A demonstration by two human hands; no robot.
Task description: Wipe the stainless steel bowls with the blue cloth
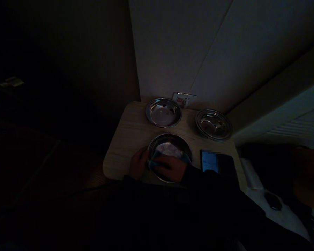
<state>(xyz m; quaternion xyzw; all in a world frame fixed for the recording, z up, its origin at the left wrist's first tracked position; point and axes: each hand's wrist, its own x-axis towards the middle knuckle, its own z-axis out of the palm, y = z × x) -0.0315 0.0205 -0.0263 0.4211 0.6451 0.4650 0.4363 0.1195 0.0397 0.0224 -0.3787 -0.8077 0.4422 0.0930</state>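
Observation:
A steel bowl (172, 144) sits at the front of a small wooden table (125, 139). My left hand (138, 163) grips the bowl's left rim, fingers curled on it. Inside the bowl, my right hand (170, 168) presses down on a light blue cloth (154, 162), fingers closed over it. Both sleeves are dark and the room is very dim.
Another steel bowl (163, 112) stands at the back of the table, and a stack of steel bowls (213, 124) at the back right. A phone (216, 162) with a lit screen lies at the right front. A wall socket (182, 99) is behind the table.

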